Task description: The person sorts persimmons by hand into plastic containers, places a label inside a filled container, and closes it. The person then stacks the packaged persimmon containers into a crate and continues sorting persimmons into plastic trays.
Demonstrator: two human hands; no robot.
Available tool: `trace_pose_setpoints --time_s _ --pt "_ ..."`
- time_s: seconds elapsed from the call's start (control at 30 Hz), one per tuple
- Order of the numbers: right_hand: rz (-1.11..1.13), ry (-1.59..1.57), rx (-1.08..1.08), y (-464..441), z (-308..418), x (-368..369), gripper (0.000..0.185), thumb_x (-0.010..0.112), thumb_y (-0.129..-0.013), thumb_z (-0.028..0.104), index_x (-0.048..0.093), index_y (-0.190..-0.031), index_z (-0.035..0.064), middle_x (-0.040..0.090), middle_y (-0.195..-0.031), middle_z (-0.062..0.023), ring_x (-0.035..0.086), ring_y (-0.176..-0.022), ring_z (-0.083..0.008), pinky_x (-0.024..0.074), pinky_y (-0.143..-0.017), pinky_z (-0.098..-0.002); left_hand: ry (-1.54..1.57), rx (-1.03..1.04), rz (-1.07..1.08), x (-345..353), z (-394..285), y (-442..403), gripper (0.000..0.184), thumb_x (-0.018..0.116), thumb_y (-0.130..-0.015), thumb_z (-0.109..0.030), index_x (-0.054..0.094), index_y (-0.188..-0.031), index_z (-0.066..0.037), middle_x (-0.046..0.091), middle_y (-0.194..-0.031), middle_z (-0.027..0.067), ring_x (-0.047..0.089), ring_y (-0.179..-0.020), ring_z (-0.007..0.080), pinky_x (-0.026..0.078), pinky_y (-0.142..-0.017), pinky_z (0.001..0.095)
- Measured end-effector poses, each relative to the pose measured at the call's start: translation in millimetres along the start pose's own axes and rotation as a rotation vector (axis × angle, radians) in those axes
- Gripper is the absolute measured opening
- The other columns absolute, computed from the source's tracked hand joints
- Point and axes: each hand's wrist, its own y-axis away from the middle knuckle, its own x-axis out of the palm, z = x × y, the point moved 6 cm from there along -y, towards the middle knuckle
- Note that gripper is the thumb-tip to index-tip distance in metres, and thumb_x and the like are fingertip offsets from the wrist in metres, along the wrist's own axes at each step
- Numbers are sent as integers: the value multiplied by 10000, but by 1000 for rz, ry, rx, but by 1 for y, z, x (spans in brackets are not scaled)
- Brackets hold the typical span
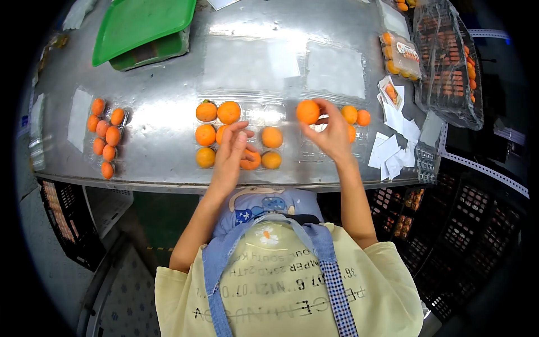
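Observation:
My right hand (328, 132) grips an orange fruit (308, 112) between thumb and fingers, over the left part of a clear tray (314, 153). In that tray's right part lie several fruits, one of them a small orange (348, 114). My left hand (229, 154) hovers over the middle clear tray (286, 135), its fingers apart, nothing visibly held. Several oranges sit in the middle tray, among them one at its right side (272, 137) and one at its upper left (206, 110). The left hand partly hides two fruits.
Farther left stands a filled tray of small oranges (112, 136). A green tray (143, 25) lies at the back left. White paper slips (387, 154) are scattered at the right, below a closed fruit pack (401, 56) and a plastic-lined crate (449, 67). The table's front edge (168, 188) runs before me.

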Motion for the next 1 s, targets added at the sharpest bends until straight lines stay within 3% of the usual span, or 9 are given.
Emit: trace_pose_setpoints --time_s 0.2,0.23,0.33,0.43,0.53,1.0 --pt "-55 95 77 -11 -51 -33 498 766 -692 214 587 -1105 -1 646 -971 -132 632 -810 -224 519 -684 -320 17 14 -47 -22 5 -1 294 478 -985 -251 503 -1207 -61 588 -1020 51 542 -811 80 449 -702 216" --pt "-27 158 186 -11 -50 -42 485 759 -689 220 600 -1092 3 647 -971 -134 632 -801 -246 517 -693 -338 25 1 -70 -24 3 -1 253 507 -974 -219 534 -1170 -60 603 -974 41 543 -790 75 448 -700 216" --pt "-15 440 16 -13 -48 -55 459 759 -676 227 626 -1067 28 651 -979 -126 623 -832 -268 508 -740 -374 57 27 -66 -26 8 -2 230 529 -965 -205 553 -1142 -59 608 -958 37 542 -781 70 447 -695 212" --pt "35 505 -97 -13 -46 -53 422 758 -664 240 657 -1028 51 646 -969 -106 599 -902 -282 488 -792 -398 51 -4 -70 -24 7 -3 210 547 -956 -188 568 -1121 -59 612 -944 33 538 -775 65 445 -690 207" --pt "53 511 -141 -12 -45 -51 385 756 -669 250 674 -998 67 633 -944 -89 575 -950 -272 470 -813 -396 45 20 -43 -22 9 -5 203 552 -953 -178 575 -1117 -61 616 -937 31 541 -780 63 445 -688 205" --pt "20 570 -157 -7 -55 -48 406 762 -672 298 678 -1017 102 644 -902 -61 596 -885 -252 403 -773 -388 66 3 -51 -29 12 -4 188 557 -947 -153 584 -1105 -55 621 -932 27 547 -776 68 451 -692 210"
